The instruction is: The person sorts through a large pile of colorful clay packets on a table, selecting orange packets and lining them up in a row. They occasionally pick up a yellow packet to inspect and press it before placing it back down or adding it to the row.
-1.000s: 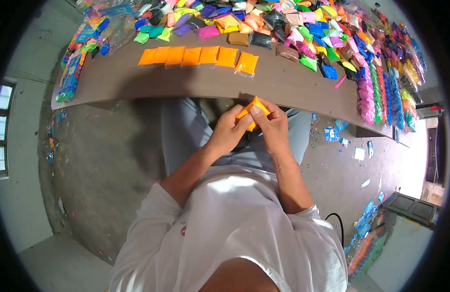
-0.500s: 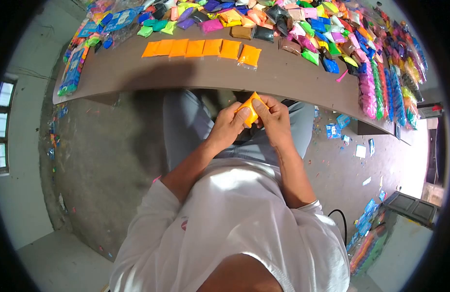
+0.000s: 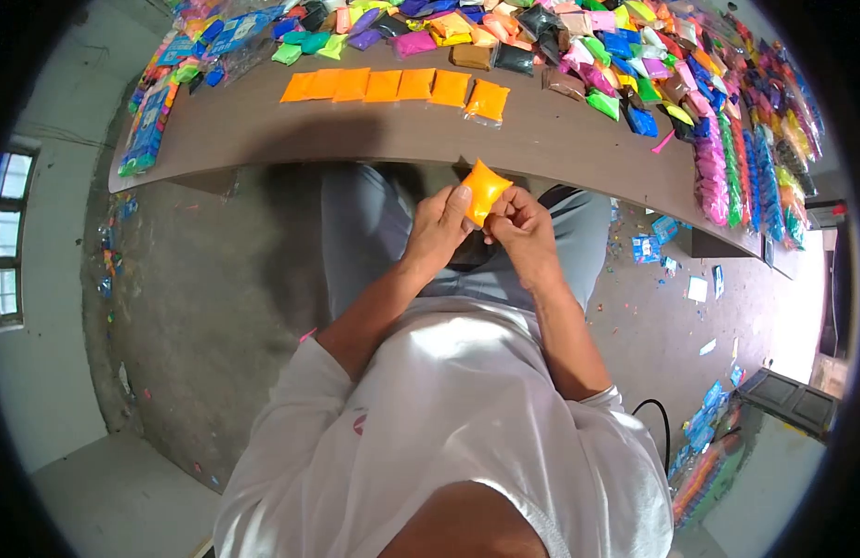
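Left hand (image 3: 436, 228) and right hand (image 3: 520, 226) both grip one orange packet (image 3: 484, 188) above the lap, with seven more packets (image 3: 383, 86) lined up on the table (image 3: 263, 139).

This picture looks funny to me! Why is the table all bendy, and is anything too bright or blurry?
Head view: the fisheye lens bows the table into a curve and blackens the corners; sunlight glares off the white shirt and washes out the floor at far right; the orange packet, pinched by the left hand and right hand, looks sharp.
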Demonstrator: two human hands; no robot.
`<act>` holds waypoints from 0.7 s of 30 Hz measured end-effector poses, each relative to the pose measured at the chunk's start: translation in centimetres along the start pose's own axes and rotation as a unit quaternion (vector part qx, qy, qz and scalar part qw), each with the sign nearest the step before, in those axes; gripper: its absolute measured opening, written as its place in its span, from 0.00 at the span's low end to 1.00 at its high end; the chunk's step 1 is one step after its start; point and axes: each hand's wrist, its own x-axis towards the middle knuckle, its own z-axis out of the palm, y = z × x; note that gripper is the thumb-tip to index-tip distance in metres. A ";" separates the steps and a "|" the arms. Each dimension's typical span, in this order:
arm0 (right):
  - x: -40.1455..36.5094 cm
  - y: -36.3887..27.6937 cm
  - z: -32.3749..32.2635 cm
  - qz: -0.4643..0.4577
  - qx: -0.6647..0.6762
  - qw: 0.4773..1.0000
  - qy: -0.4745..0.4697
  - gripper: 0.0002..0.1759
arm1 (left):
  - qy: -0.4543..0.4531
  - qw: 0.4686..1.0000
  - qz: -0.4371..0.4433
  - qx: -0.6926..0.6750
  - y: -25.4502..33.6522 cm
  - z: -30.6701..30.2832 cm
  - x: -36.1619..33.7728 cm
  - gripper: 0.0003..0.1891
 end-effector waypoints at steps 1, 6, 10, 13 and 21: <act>0.0 -0.1 0.1 -0.011 0.037 0.999 -0.006 0.08 | 0.008 1.000 0.006 -0.002 0.1 0.0 0.0 0.20; -0.5 -0.5 -0.3 0.082 0.070 0.994 -0.033 0.10 | 0.019 1.000 0.003 -0.003 0.6 0.3 0.0 0.20; -0.7 -1.0 0.0 0.066 0.088 0.994 -0.013 0.11 | 0.015 0.999 0.037 0.033 -0.2 -0.1 0.1 0.20; -0.3 0.1 0.1 -0.016 0.005 1.000 0.021 0.11 | 0.027 0.994 0.055 0.088 -1.1 0.1 0.2 0.20; -0.3 0.5 -0.4 -0.032 -0.004 0.995 0.093 0.10 | 0.012 0.978 0.097 0.186 -1.0 -0.3 0.0 0.14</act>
